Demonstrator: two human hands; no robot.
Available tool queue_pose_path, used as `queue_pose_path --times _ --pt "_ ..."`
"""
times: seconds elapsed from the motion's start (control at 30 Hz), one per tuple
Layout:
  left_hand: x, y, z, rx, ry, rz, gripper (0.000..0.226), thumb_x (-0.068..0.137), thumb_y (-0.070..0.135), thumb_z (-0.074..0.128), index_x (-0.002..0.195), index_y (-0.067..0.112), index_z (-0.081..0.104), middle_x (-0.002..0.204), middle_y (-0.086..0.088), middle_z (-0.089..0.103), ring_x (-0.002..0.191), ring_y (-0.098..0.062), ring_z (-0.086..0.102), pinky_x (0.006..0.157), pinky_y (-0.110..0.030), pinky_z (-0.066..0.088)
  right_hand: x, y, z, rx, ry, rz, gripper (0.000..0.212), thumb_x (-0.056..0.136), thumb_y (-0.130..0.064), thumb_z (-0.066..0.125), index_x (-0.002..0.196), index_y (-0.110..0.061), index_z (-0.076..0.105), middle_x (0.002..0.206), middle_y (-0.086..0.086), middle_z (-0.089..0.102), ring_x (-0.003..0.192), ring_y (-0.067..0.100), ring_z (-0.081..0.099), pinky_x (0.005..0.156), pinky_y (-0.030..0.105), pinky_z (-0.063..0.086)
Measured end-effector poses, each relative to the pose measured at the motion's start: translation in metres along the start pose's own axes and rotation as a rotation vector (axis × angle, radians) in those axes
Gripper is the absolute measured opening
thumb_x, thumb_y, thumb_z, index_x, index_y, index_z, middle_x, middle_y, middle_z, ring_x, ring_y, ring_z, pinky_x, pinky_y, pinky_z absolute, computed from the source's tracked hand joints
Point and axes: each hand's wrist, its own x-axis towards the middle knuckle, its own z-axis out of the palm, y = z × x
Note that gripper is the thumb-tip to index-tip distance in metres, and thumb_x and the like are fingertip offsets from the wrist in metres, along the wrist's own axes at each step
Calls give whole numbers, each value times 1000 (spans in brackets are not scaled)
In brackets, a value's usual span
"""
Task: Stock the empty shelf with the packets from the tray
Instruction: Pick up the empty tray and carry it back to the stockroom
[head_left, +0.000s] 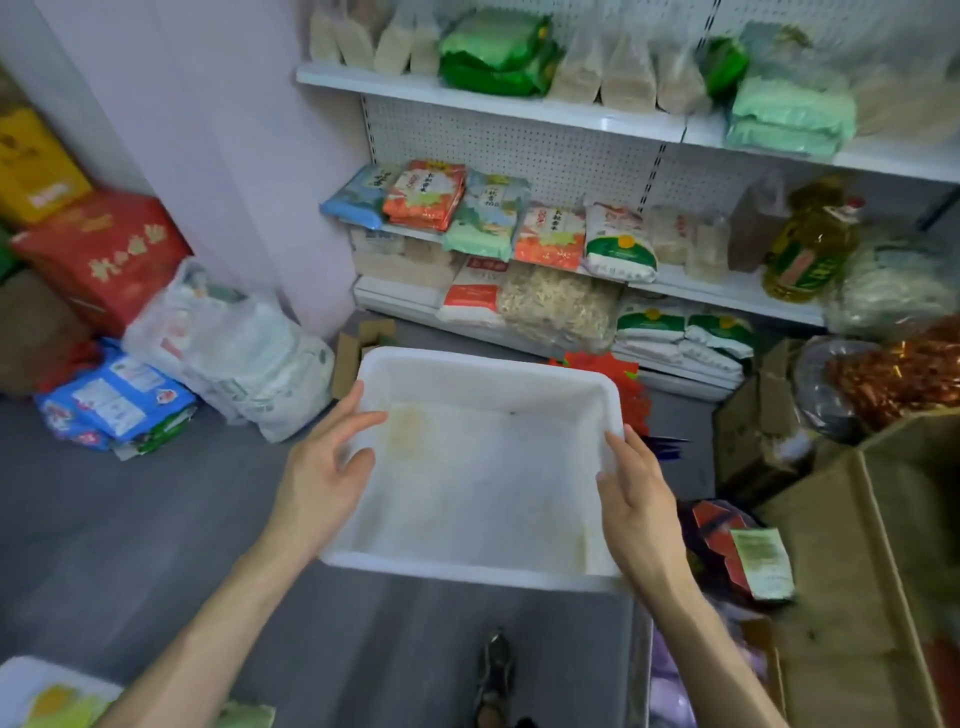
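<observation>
An empty white plastic tray hangs above the grey floor between my hands. My left hand holds its left rim, with the thumb and two fingers reaching over the edge into the tray. My right hand grips the right rim, thumb inside and fingers outside. Straight ahead, the middle shelf carries a row of packets: blue, orange, green, another orange and a white one. No packet lies in the tray.
The top shelf and bottom shelf hold more bags, and an oil bottle stands on the right. Red and yellow boxes, a plastic bag and blue packets crowd the left floor. Cardboard boxes stand on the right. My shoe is below.
</observation>
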Motion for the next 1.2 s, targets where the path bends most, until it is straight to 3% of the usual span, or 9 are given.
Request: queue_pose_path --times 0.27,0.4,0.5,0.67,0.73,0.83,0.9,1.07,1.2 --pt "99 -43 20 65 -1 2 49 85 -12 63 120 20 74 158 12 42 142 6 39 111 -6 27 113 -5 37 30 -50 32 50 103 -16 46 152 -21 45 165 -9 28 146 14 35 119 38 32" --pt "135 -79 32 101 -8 10 51 82 -16 60 117 18 75 157 12 44 136 3 48 102 -7 37 141 -2 66 121 -12 46 49 102 -6 41 143 -27 57 153 -20 35 136 0 37 114 27 32" --pt "162 -107 39 114 -44 40 55 78 -21 57 116 15 74 157 13 44 118 14 53 90 -18 49 153 0 94 171 35 93 47 103 -9 41 138 -34 61 149 -26 37 130 -6 38 106 19 33" --pt "206 -164 45 157 -174 125 53 80 -23 54 117 9 73 160 5 41 140 -9 47 108 -19 42 162 6 142 212 68 198 53 101 -3 43 140 -36 58 151 -26 35 131 -12 33 97 -4 24" --pt "213 -176 50 201 -239 147 51 81 -21 55 118 9 72 162 5 37 142 -17 46 112 -29 41 160 14 152 240 83 227 51 103 -5 43 141 -33 59 153 -25 36 133 -11 36 105 3 27" --pt "239 -210 63 256 -365 177 51 79 -19 58 121 7 70 164 0 34 138 -18 46 111 -14 31 170 40 184 250 131 293 50 101 2 44 140 -24 61 157 -15 41 142 1 38 121 29 31" --pt "261 -246 80 273 -423 156 51 80 -17 60 124 7 68 163 -1 34 140 -13 42 112 -10 27 188 63 215 246 135 355 49 101 1 44 142 -23 61 158 -12 41 144 6 39 123 36 32" --pt "292 -312 126 308 -557 113 56 80 -11 65 134 4 61 165 -4 30 147 -27 36 118 -43 36 226 100 260 209 102 412 53 99 5 41 145 -19 58 160 -10 37 145 7 37 113 13 28" --pt "302 -361 151 385 -632 92 62 80 -8 66 140 3 56 168 2 17 152 -24 27 118 -42 37 254 138 293 187 21 426 54 100 1 39 143 -26 57 159 -15 37 143 9 39 117 29 34"
